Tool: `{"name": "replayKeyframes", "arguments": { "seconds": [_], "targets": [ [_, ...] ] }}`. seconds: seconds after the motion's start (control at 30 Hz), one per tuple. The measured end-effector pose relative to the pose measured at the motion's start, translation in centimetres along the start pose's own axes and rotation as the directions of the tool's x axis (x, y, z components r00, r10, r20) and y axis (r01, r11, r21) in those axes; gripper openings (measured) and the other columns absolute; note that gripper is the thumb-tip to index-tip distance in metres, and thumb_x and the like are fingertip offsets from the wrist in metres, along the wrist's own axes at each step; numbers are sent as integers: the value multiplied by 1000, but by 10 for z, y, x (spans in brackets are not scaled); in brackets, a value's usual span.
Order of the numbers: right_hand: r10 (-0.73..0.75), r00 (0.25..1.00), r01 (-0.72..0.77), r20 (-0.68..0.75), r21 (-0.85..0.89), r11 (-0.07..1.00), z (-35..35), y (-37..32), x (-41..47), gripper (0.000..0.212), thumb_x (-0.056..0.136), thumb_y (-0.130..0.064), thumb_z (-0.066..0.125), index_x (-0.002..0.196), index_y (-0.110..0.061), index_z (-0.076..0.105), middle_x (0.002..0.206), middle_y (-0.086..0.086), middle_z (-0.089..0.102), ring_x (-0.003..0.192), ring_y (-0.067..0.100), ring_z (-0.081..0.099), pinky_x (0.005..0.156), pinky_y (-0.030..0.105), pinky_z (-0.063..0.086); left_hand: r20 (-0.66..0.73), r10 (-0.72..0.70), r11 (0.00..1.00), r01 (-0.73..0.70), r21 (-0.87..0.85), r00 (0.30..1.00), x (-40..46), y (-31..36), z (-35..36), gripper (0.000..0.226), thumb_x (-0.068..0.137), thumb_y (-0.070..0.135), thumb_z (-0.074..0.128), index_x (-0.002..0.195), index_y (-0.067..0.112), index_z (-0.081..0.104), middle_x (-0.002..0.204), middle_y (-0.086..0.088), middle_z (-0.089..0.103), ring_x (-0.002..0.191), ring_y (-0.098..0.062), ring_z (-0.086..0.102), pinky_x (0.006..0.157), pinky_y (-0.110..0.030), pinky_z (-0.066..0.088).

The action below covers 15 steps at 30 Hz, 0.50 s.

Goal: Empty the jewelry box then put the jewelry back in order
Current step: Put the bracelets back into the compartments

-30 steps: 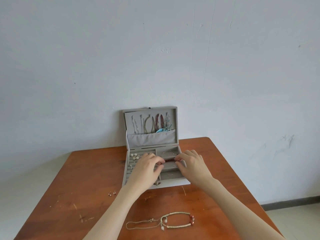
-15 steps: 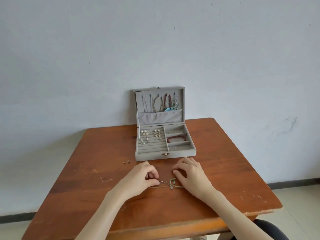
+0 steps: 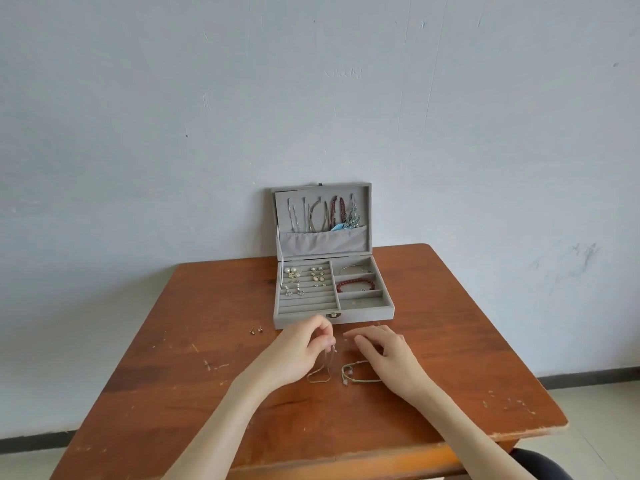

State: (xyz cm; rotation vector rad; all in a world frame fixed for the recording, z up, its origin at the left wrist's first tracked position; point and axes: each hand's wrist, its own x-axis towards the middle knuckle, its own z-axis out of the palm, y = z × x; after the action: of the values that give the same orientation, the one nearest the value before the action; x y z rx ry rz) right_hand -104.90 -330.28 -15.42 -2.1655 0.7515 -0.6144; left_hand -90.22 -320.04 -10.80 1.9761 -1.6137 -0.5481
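I see the open jewelry box (image 3: 332, 308) at the far middle of the table (image 3: 467, 341), its lid (image 3: 322, 221) standing upright behind the tray with necklaces (image 3: 325, 214) hanging in it. Earrings (image 3: 304, 277) sit in the tray's left section, two bracelets (image 3: 356, 284) in the right compartments. Two studs (image 3: 256, 330) lie left of the box; before it, my left hand (image 3: 298, 355) and right hand (image 3: 384, 355) flank a chain (image 3: 320, 374) and a beaded bracelet (image 3: 356, 374).
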Motion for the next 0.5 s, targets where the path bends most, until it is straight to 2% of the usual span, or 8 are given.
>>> {"name": "replayKeyframes", "arguments": {
  "seconds": [0.07, 0.1, 0.17, 0.23, 0.3, 0.33, 0.4, 0.5],
  "targets": [
    [52, 998, -56, 30, 141, 988, -2, -5, -2, 31, 96, -20, 45, 94, -43, 64, 90, -21, 66, 103, 2, 55, 102, 36, 39, -21, 28, 999, -29, -40, 999, 4, 5, -2, 17, 96, 28, 43, 80, 32, 44, 79, 14, 59, 75, -6, 56, 66, -13, 39],
    [71, 996, -82, 59, 218, 973, -3, -7, -3, 32, 98, -21, 41, 95, -41, 65, 94, -15, 68, 104, 3, 57, 103, 35, 39, -37, 42, 998, -44, -51, 998, 5, 8, -3, 16, 96, 27, 43, 81, 31, 45, 79, 14, 60, 72, -1, 55, 66, -12, 38],
    [92, 988, -132, 125, 362, 923, -6, -13, -4, 34, 100, -24, 34, 101, -31, 68, 101, -7, 71, 104, 5, 61, 102, 32, 41, -80, 70, 994, -76, -75, 994, 9, 14, -5, 15, 97, 25, 43, 82, 27, 45, 79, 12, 61, 64, 6, 50, 62, -8, 37],
    [106, 979, -178, 176, 464, 868, -11, -20, -4, 37, 101, -24, 30, 106, -21, 66, 101, -2, 72, 99, 4, 64, 93, 20, 43, -116, 84, 988, -98, -118, 990, 13, 19, -7, 16, 97, 23, 42, 81, 27, 45, 79, 10, 62, 61, 8, 49, 63, -9, 37],
    [99, 976, -184, 194, 487, 854, -17, -23, -4, 35, 101, -22, 31, 106, -14, 64, 96, 0, 71, 92, 1, 63, 80, 8, 43, -133, 90, 980, -112, -167, 987, 17, 21, -8, 18, 97, 23, 42, 80, 29, 45, 77, 11, 61, 68, 3, 52, 70, -14, 40],
    [84, 977, -173, 196, 494, 852, -19, -22, -4, 31, 100, -20, 34, 105, -11, 64, 92, 2, 70, 88, 3, 63, 79, 9, 45, -139, 94, 975, -119, -186, 986, 20, 22, -9, 18, 97, 22, 42, 80, 29, 45, 76, 11, 61, 74, -2, 55, 75, -18, 42],
    [55, 978, -150, 202, 496, 855, -22, -19, -3, 20, 96, -15, 47, 99, -8, 66, 83, 4, 67, 81, 11, 63, 83, 19, 50, -152, 98, 971, -128, -202, 983, 24, 25, -11, 17, 97, 22, 42, 81, 28, 46, 74, 10, 60, 79, -8, 57, 77, -21, 43],
    [92, 980, -159, 175, 425, 891, -25, -10, 1, 10, 88, -14, 61, 83, -12, 69, 72, -3, 66, 71, 5, 60, 78, 20, 48, -172, 76, 962, -117, -247, 982, 30, 26, -13, 16, 97, 21, 42, 83, 25, 48, 73, 9, 57, 67, 3, 52, 68, -11, 41]
  ]
}}
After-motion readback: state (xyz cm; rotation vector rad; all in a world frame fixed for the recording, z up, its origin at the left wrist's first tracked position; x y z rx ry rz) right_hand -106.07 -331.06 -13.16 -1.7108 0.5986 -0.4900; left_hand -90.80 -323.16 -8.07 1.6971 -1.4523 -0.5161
